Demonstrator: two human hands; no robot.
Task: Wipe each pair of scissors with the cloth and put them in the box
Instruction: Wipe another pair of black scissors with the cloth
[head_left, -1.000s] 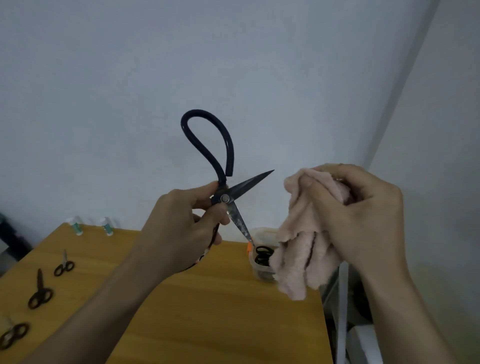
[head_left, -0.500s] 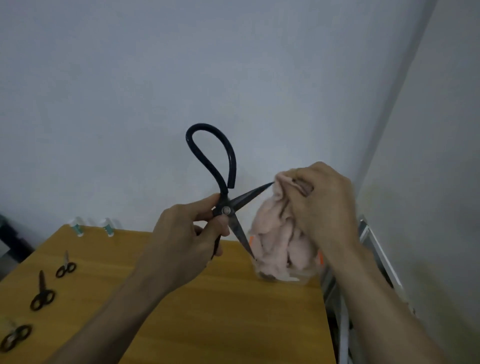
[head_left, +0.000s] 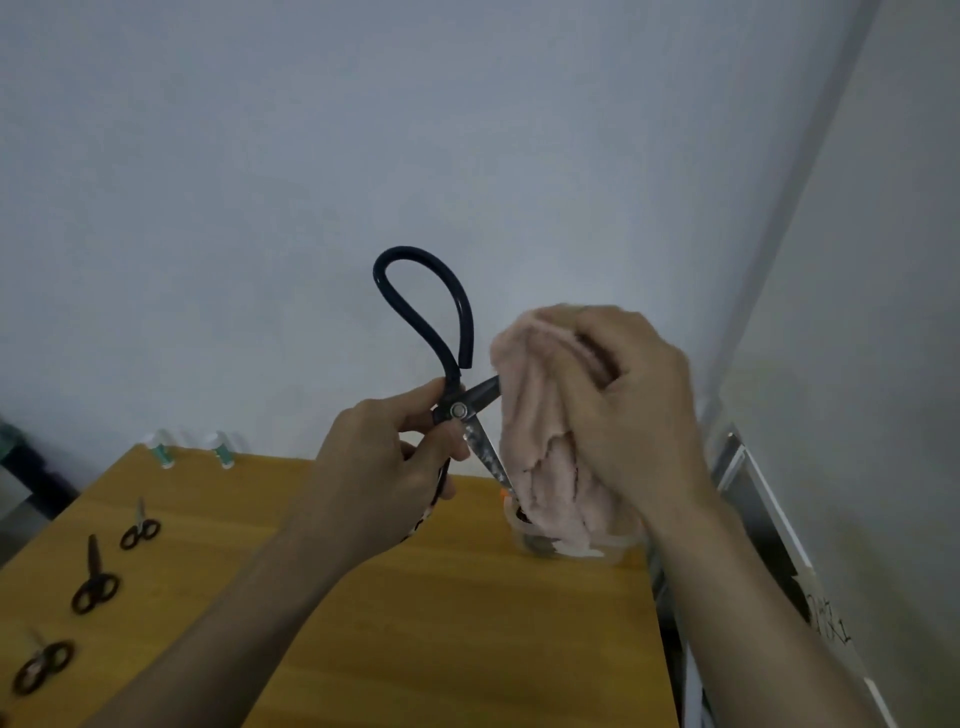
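Now L hand (head_left: 387, 470) is gripping open black scissors (head_left: 451, 374); R hand (head_left: 631, 410) is clutching pink cloth (head_left: 540, 441) round one blade.

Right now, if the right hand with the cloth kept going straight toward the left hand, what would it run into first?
Most likely the upper blade of the large black scissors, whose tip already disappears into the pink cloth that the right hand grips. Behind that comes the pivot, pinched by the left hand. Depth is hard to judge.
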